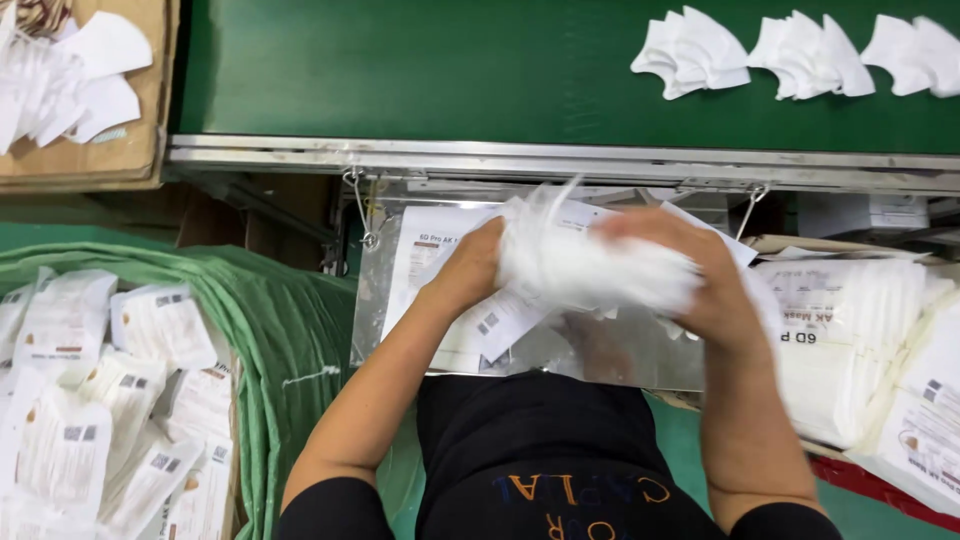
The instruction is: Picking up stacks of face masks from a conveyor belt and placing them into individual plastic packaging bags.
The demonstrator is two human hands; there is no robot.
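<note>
Both hands are up in front of the body, over the shiny metal tray (372, 330) hanging on wire hooks from the conveyor's steel rail (560, 158). The left hand (470, 268) is closed around one end of a soft white stack of folded face masks (598, 270), and the right hand (695, 272) is wrapped over the other end; the bundle sits between the two palms, blurred with motion. Under it, on the tray, lie flat white printed plastic pouches (440, 250). Up on the green conveyor belt (420, 70), loose clusters of white masks (692, 52) sit well apart from the hands. At left, a green-lined bin (280, 330) is heaped with filled white mask packets (110, 400). A brown cardboard box (140, 130) holds more masks at top left. At right, another pile of packed pouches (850, 330).
</note>
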